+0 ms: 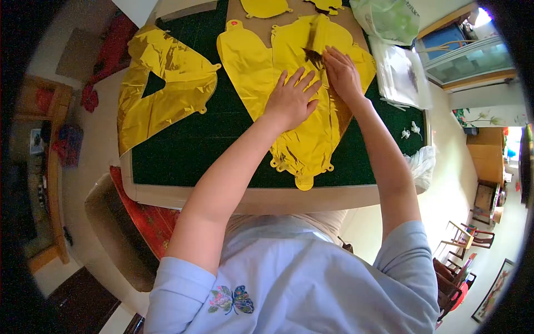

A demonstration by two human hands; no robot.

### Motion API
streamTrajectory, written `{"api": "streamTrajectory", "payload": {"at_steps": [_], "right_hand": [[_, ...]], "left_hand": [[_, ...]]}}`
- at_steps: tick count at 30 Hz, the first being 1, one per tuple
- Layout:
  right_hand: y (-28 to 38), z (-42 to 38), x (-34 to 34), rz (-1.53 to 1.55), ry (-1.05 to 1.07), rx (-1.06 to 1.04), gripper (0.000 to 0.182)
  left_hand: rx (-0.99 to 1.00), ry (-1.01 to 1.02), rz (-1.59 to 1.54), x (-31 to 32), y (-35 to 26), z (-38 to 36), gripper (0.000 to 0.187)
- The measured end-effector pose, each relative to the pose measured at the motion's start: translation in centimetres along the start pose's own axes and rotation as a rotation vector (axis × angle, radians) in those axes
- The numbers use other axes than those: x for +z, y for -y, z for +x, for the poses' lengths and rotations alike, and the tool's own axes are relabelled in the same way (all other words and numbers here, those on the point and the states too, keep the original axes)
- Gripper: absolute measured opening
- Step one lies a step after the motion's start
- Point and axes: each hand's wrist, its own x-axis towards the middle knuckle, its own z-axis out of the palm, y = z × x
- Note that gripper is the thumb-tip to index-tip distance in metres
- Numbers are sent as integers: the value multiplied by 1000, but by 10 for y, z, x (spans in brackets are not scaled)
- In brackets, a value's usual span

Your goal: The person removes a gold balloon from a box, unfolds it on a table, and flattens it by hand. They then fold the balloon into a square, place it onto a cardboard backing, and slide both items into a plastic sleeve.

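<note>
A flat, uninflated gold foil balloon (253, 83) lies in front of me, with small tabs along its edge and a rounded tab at the near end. My left hand (292, 103) rests palm down on its middle, fingers spread. Further right, my right hand (342, 72) lies on the foil with its fingers stretched out beside a raised, folded strip (319, 34). A dark patch shows under the near end of that strip. Another gold foil balloon (183, 103), with a triangular hole, lies to the left.
Dark green matting (194, 161) covers the table. More yellow foil pieces (264, 6) lie at the far edge. At right are a white-green plastic bag (389, 21), clear plastic sleeves (400, 75), small white pieces (410, 131) and a crumpled clear bag (421, 166).
</note>
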Motion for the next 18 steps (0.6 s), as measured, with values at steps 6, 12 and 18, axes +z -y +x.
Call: {"api": "streamTrajectory", "payload": {"at_steps": [6,12,18], "right_hand": [[27,32,-26,45,197,313,30],[3,44,11,-206,165,-24,36],[-11,48,22,-14,91,63,38]], "left_hand": [[-5,8,7,4,2,-1,50],[0,18,26,4,2,0,50],[-5,17,-4,1,0,0,50]]}}
